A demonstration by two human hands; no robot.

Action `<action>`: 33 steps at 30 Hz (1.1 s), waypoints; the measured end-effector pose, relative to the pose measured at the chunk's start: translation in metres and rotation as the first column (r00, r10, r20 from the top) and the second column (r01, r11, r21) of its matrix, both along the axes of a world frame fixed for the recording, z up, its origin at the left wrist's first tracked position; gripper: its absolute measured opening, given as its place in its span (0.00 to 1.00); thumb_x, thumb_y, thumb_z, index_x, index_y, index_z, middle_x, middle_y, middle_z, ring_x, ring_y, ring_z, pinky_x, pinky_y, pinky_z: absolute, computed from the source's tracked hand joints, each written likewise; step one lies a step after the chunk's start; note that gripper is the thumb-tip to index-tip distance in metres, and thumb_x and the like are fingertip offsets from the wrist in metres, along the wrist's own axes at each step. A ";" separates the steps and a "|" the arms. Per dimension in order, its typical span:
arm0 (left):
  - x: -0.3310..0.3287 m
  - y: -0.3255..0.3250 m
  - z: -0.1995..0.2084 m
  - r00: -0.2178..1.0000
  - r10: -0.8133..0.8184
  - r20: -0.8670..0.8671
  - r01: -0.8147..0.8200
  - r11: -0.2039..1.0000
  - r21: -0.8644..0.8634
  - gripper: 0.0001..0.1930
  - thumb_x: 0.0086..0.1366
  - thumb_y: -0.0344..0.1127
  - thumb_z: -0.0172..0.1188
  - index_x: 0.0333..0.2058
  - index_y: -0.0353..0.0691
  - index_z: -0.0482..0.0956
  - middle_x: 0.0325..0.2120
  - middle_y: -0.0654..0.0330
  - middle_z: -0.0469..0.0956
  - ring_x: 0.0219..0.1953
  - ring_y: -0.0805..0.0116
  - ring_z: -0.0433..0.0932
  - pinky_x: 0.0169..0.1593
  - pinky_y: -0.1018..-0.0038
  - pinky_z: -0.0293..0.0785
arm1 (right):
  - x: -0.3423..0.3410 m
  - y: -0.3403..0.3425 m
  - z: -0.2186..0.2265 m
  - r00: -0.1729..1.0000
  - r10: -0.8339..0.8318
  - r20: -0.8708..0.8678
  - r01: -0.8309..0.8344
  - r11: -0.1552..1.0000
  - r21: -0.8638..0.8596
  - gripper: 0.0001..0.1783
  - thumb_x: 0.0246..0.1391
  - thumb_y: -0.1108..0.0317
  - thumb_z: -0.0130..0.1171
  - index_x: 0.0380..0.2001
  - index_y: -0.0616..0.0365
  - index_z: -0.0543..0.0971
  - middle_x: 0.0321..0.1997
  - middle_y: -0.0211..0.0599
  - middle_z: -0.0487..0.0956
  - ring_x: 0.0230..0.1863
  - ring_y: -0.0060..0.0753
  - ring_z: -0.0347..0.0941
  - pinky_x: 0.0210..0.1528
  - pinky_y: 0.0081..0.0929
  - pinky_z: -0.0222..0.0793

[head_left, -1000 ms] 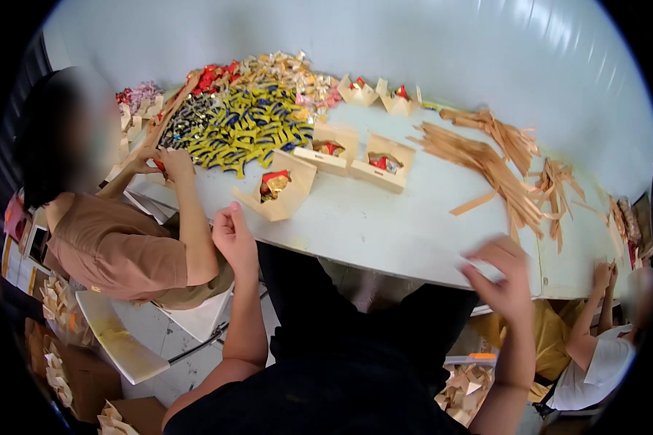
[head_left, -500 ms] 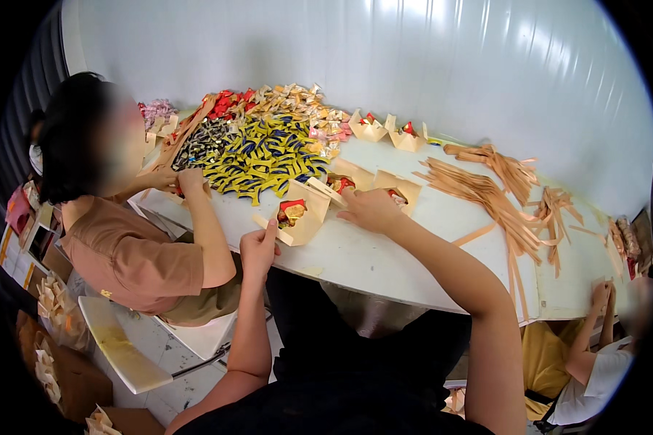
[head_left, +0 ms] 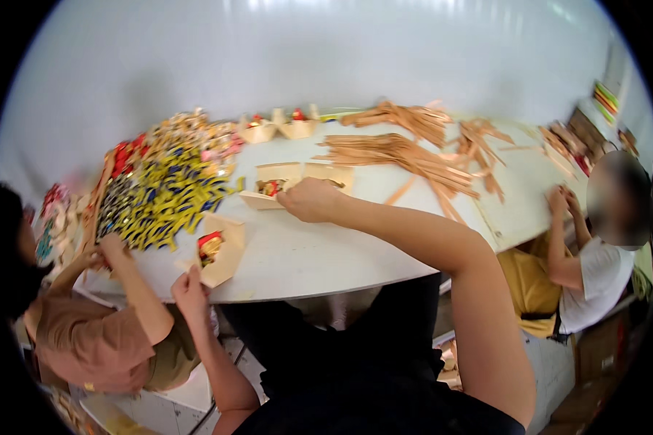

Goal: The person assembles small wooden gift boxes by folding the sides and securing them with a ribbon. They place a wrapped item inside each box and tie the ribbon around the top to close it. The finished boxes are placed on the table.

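Note:
In my left hand (head_left: 191,293) I pinch the lower edge of an open cream paper box (head_left: 229,255) near the table's front edge. Red and gold wrapped sweets (head_left: 210,248) lie inside it. My right hand (head_left: 310,200) is closed at the near right corner of a second open box (head_left: 257,201), its fingertips partly hidden behind the hand. Wrapped sweets also show in that box. Directly behind my right wrist, a third open box (head_left: 339,175) stands against the second one, partly covered by my hand.
A heap of yellow-and-blue wrapped sweets (head_left: 168,196) lies left, by a co-worker in a brown shirt (head_left: 94,341). Two filled boxes (head_left: 296,129) stand at the back. Bundles of tan ribbon strips (head_left: 399,159) lie right of centre. Another person in white (head_left: 602,279) sits far right.
The whole view has swung to the right, so the table and things appear further left. The left box now sits farther from the second box. Both hands stay at their boxes.

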State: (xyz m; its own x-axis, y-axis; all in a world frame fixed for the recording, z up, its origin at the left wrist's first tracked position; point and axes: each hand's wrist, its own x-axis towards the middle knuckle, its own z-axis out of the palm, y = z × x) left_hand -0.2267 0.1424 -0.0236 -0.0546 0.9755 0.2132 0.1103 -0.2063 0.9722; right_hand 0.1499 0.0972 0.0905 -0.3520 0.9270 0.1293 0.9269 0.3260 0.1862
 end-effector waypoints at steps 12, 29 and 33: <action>0.035 0.019 -0.017 0.974 -0.193 0.115 0.195 0.981 -0.006 0.21 0.80 0.39 0.62 0.22 0.46 0.74 0.16 0.73 0.70 0.15 0.85 0.60 0.20 0.80 0.50 | 0.181 -0.128 0.039 0.924 -0.337 0.182 0.303 0.934 0.192 0.07 0.63 0.72 0.57 0.42 0.61 0.77 0.32 0.41 0.86 0.32 0.46 0.87 0.31 0.43 0.83; 0.037 -0.008 0.019 0.988 -0.151 0.028 0.154 0.975 -0.163 0.17 0.78 0.41 0.63 0.25 0.50 0.78 0.17 0.78 0.70 0.15 0.89 0.58 0.19 0.80 0.46 | 0.533 -0.329 -0.029 0.327 -0.934 0.142 0.877 0.356 0.321 0.12 0.73 0.64 0.50 0.48 0.58 0.80 0.37 0.49 0.88 0.37 0.56 0.87 0.40 0.51 0.83; 0.063 0.011 0.014 0.979 -0.200 0.049 0.205 0.946 -0.250 0.11 0.76 0.40 0.65 0.33 0.43 0.83 0.24 0.72 0.78 0.23 0.83 0.71 0.27 0.80 0.64 | 0.541 -0.385 -0.073 0.210 -0.972 0.103 0.914 0.233 0.333 0.24 0.78 0.50 0.48 0.60 0.56 0.78 0.52 0.48 0.86 0.51 0.54 0.85 0.49 0.53 0.81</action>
State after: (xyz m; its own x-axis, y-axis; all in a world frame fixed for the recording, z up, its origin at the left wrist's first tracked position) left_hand -0.1636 0.1531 -0.0092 0.1478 0.9882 -0.0404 0.0694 0.0304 0.9971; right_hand 0.6905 -0.2877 0.0179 0.7283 0.5611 0.3934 0.4278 -0.8207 0.3787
